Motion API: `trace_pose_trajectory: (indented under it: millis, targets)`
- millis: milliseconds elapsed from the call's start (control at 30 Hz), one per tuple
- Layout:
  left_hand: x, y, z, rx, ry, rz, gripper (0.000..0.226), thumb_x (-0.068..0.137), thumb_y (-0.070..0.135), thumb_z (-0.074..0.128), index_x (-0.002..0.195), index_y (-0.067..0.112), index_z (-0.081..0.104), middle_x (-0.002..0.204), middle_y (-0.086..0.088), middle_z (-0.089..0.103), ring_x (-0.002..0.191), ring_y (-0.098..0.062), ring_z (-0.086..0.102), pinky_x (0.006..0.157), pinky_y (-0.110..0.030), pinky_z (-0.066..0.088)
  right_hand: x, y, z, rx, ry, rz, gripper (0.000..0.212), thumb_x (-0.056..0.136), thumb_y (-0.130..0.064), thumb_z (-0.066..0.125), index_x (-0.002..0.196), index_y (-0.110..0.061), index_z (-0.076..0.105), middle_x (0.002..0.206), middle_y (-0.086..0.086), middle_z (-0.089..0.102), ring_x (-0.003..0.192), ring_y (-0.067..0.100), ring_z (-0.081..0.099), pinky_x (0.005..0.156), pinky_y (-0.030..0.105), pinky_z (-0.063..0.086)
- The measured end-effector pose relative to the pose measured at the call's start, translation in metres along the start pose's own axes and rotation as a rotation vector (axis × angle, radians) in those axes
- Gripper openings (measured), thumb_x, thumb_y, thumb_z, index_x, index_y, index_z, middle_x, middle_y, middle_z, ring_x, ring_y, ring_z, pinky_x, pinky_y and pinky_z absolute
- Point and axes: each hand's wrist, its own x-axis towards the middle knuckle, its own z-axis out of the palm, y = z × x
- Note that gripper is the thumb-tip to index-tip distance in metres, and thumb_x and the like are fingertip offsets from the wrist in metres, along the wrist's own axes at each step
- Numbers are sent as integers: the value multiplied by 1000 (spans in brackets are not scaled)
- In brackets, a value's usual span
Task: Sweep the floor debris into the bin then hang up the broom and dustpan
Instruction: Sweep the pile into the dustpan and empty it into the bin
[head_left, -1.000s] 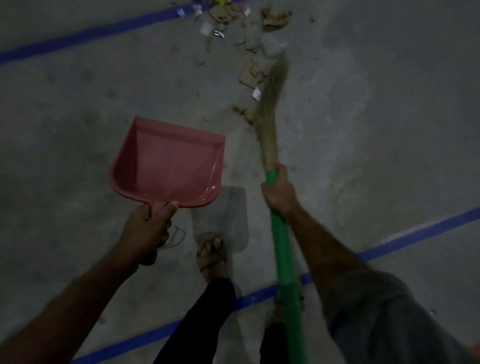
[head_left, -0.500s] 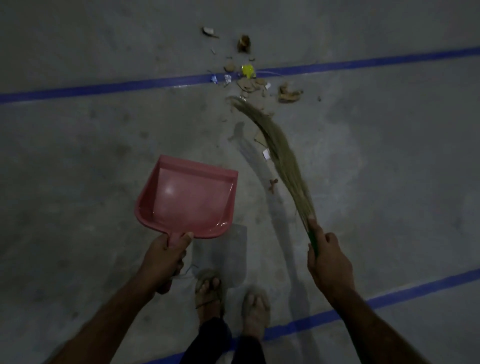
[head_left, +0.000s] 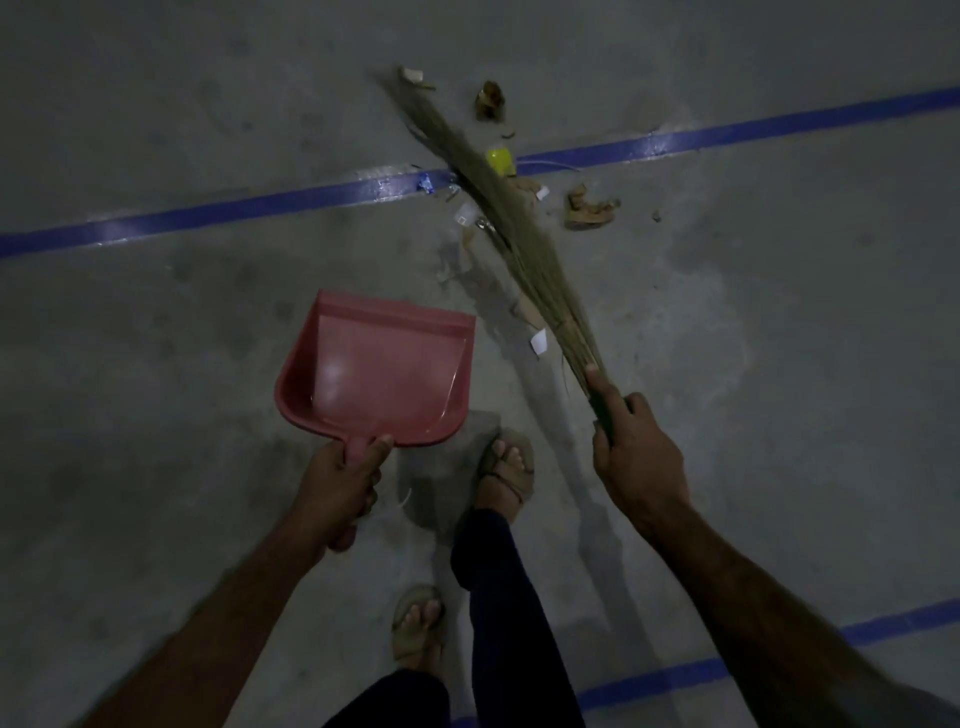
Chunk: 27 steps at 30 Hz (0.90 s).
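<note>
My left hand (head_left: 335, 488) grips the handle of a pink dustpan (head_left: 379, 369), held just above the concrete floor with its mouth facing away from me. In my right hand (head_left: 634, 457) is the green handle of a grass broom (head_left: 509, 218), whose bristles stretch up and left across the floor debris (head_left: 587, 208). That debris is scraps of brown cardboard, white paper bits, a yellow piece (head_left: 500, 160) and a small blue wrapper (head_left: 425, 182), scattered around the far blue line. The broom tip reaches a white scrap (head_left: 413, 77) at the top.
Bare grey concrete floor all round, crossed by a far blue floor line (head_left: 208, 213) and a near blue floor line (head_left: 654, 680). My sandalled feet, the right foot (head_left: 506, 470) ahead and the left foot (head_left: 418, 623) behind, stand between dustpan and broom. No bin in sight.
The broom has swung farther out, its tip now past the far blue line beyond the debris. My right foot has stepped forward and the dustpan has come along with me.
</note>
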Motion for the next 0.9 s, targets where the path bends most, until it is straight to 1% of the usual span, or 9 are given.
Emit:
trace_pose_trajectory:
  millis: [133,233,333,500,600,667,767,833,900]
  targets:
    - [18,33,10,14,-3,-20,29,99,26,63,78,12,47,56,-3,36,40,-12,32,38,-18,25,12,7,-14,129,-83,-16,78,99,-25,52,150,-56,2,96,-3,46,74,16,51,59,35,50]
    - [36,57,11,40,-21,-32,24,98,23,63,85,9,49,58,-6,34,39,-11,29,38,-18,24,23,4,-22,182,-77,-13,74,98,-24,54,152,-51,11,101,-2,50,81,16,53,64,38,52]
    - [51,83,5,50,-14,1,24,98,22,64,85,8,49,58,-6,35,39,-11,30,39,-18,24,34,-4,-32,202,-84,-9,72,98,-24,56,154,-46,16,104,-4,50,83,15,54,65,36,52]
    - [82,108,-27,53,64,30,24,97,23,65,82,10,51,56,-5,38,37,-11,31,37,-16,25,69,-26,-23,56,-232,-46,65,101,-36,48,154,-47,13,95,-4,45,74,12,49,56,26,41]
    - [99,116,-49,44,75,19,26,98,24,64,79,12,51,52,2,37,36,-8,30,37,-14,24,104,-31,-3,-92,-351,-27,65,101,-35,46,153,-48,9,97,0,44,71,15,51,59,32,51]
    - [109,119,-63,22,61,2,24,98,23,63,81,13,49,54,2,35,36,-7,30,37,-14,24,131,-31,8,-166,-400,26,68,101,-32,47,154,-46,8,101,4,47,71,18,51,63,34,53]
    - [127,127,-79,26,35,-17,24,98,21,64,81,13,49,52,3,35,35,-6,29,36,-13,24,158,-27,5,-181,-396,143,66,99,-30,46,154,-45,11,102,8,49,74,23,53,63,35,51]
    - [135,131,-93,20,32,-26,27,98,21,64,77,14,48,51,3,35,35,-6,30,37,-14,24,156,-24,-5,-93,-343,158,65,98,-31,48,153,-43,16,97,5,50,76,22,53,63,34,48]
    - [141,139,-106,8,24,-29,30,98,22,63,75,15,45,51,4,35,36,-7,30,38,-14,24,142,-27,-16,59,-278,146,65,96,-30,54,152,-41,23,107,3,57,86,21,57,70,33,49]
